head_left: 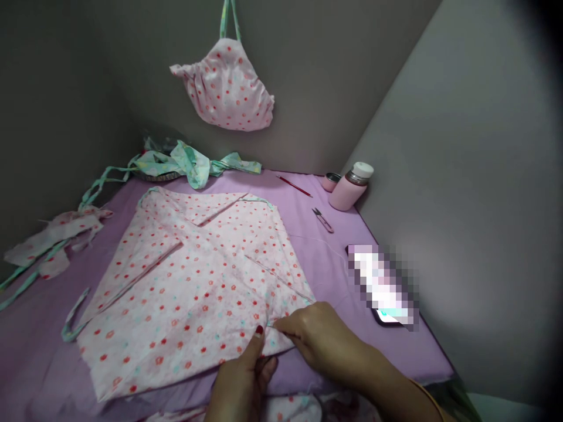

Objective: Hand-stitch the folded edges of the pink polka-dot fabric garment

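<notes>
2 upper corners of the floral cloth (197, 293) have mint binding (259, 200); the lower edge shows none. Left hand (240, 378) fingers grip that edge; right hand (319, 337) fingers seemingly pinch it too.

I note: my fabric (185, 293), pale pink with scattered red flowers; table cover (325, 269), plain lilac; bottle (346, 193), pink, white cap (363, 170); pencil (294, 186), dark red.
</notes>
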A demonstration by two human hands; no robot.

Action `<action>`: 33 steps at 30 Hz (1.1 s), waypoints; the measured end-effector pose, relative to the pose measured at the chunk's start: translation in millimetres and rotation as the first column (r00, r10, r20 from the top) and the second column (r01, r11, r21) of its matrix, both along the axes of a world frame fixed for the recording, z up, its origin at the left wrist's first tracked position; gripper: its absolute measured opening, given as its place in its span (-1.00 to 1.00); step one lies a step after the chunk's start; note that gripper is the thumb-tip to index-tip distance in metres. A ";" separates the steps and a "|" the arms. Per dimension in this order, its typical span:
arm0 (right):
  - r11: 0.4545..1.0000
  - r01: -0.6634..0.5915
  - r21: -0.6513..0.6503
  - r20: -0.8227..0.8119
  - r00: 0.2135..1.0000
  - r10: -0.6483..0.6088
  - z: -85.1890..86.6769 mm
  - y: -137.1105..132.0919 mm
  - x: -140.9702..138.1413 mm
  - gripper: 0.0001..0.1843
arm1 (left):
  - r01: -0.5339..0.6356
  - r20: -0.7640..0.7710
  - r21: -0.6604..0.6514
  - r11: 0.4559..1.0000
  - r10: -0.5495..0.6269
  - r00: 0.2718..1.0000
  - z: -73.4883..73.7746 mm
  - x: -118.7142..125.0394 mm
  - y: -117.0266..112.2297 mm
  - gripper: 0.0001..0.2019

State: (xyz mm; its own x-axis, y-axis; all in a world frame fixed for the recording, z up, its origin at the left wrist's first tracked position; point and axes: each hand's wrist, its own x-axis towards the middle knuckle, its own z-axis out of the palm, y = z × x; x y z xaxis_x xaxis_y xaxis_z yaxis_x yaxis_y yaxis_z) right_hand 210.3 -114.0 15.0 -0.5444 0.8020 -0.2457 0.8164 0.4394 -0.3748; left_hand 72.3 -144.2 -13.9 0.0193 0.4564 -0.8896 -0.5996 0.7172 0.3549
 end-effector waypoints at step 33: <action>0.998 0.051 -0.042 -0.081 0.995 -0.054 -2.7 -3.8 7.4 -0.77 | -0.002 0.000 0.006 1.000 0.002 1.000 -4.1 0.0 -1.1 -0.88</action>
